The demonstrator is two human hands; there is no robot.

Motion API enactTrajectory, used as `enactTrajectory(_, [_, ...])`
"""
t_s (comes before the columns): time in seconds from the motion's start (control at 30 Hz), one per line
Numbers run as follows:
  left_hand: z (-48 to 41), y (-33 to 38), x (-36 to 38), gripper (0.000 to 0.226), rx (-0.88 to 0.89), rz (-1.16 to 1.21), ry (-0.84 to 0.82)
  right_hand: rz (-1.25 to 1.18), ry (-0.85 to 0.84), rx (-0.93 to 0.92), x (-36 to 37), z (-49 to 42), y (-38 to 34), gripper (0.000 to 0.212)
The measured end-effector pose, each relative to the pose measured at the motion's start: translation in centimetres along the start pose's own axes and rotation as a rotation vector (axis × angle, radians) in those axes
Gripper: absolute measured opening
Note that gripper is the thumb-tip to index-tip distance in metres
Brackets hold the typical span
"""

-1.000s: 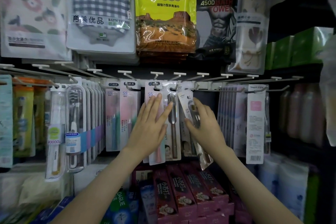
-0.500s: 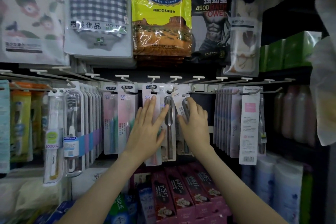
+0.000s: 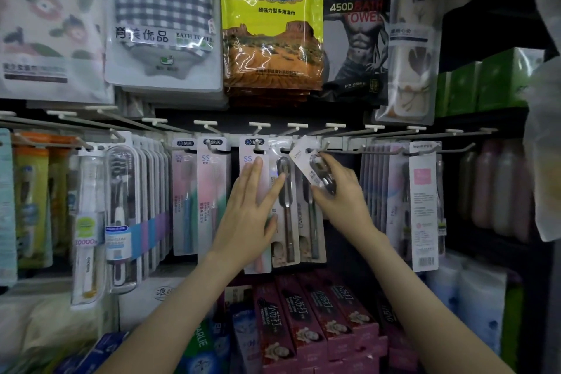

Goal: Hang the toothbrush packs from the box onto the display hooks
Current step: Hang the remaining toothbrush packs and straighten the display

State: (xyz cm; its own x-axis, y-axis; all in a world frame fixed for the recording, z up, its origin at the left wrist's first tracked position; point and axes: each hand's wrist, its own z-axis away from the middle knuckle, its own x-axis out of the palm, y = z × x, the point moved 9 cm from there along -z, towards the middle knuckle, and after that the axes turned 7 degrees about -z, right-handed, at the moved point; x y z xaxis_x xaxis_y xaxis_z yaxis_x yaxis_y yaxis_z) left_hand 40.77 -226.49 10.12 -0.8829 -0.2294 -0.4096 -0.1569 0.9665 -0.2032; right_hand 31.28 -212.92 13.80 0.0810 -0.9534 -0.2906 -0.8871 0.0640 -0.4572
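Pinching the tilted pack [image 3: 303, 161] in the right grip [image 3: 340, 194], with its hole seemingly just short of the hook [image 3: 325, 146] above the fingertips. Pressing hung packs [image 3: 287, 215] flat beneath the spread left grip [image 3: 246, 215]. Needing levelling before sliding back squarely.

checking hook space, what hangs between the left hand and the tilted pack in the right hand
Head view: one hanging pack with a brown toothbrush, between left hand and tilted toothbrush pack in right hand.

Glossy plastic toothbrush pack [image 3: 306, 161] (card-backed)
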Motion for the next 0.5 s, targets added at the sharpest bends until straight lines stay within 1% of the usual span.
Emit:
enactTrajectory(0.1, [-0.1, 0.1, 0.0, 0.083, -0.006, 0.01, 0.002, 0.015, -0.006, 0.051, 0.7, -0.1, 0.7, 0.062])
enactTrajectory(0.23, [0.0, 0.0, -0.2, 0.084, 0.002, 0.009, 0.007, -0.012, 0.097, 0.173, 0.7, -0.4, 2.1, 0.06])
enactTrajectory(0.37, [0.1, -0.1, -0.2, 0.084, -0.001, -0.003, 0.004, 0.131, 0.117, 0.155, 1.7, -0.6, 1.4, 0.065])
enactTrajectory(0.5, [0.4, 0.3, 0.1, 0.083, -0.024, -0.046, 0.011, 0.22, 0.135, 0.197, 2.6, -0.7, 1.5, 0.067])
